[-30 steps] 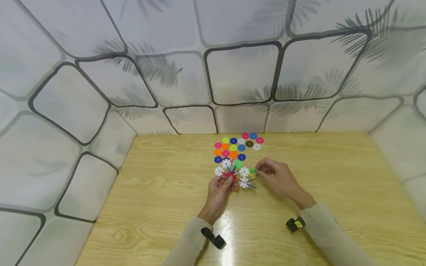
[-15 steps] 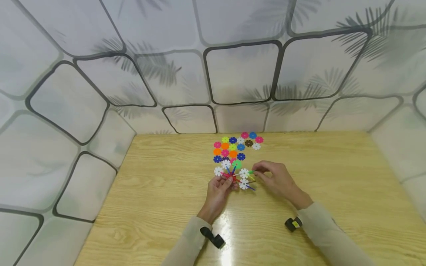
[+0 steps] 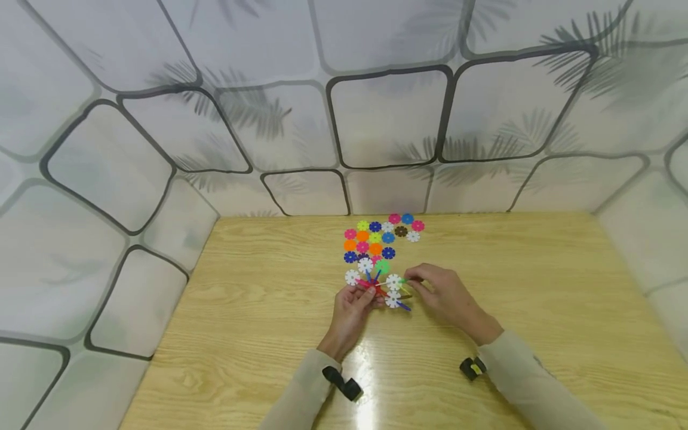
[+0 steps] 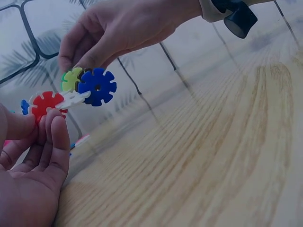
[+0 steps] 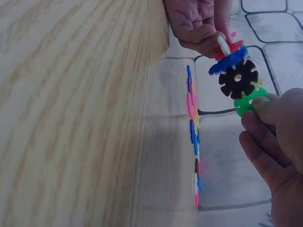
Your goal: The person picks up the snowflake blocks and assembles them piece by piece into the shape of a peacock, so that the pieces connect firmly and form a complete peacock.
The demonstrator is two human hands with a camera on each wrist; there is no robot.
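My left hand (image 3: 348,316) holds a cluster of interlocked notched plastic discs, pinching a red disc (image 4: 46,105) between thumb and fingers. White discs (image 3: 393,282) stand out from the cluster, along with a blue disc (image 4: 97,87), a dark brown disc (image 5: 238,79) and a yellow disc (image 4: 72,79). On the cluster's right side my right hand (image 3: 448,301) pinches a green disc (image 5: 247,101) by its edge. That disc meets the cluster beside the brown and yellow ones; whether its slot is engaged I cannot tell. Fingers partly hide the red and green discs.
Loose flat discs in several colours, such as an orange disc (image 3: 362,236) and a blue disc (image 3: 407,219), lie on the wooden table (image 3: 258,310) beyond the hands. A patterned wall (image 3: 392,119) rises behind the table's far edge.
My right hand has shifted slightly left and down, bringing the green disc closer in against the cluster. The lower right of the cluster has tilted a little; my left hand keeps its grip.
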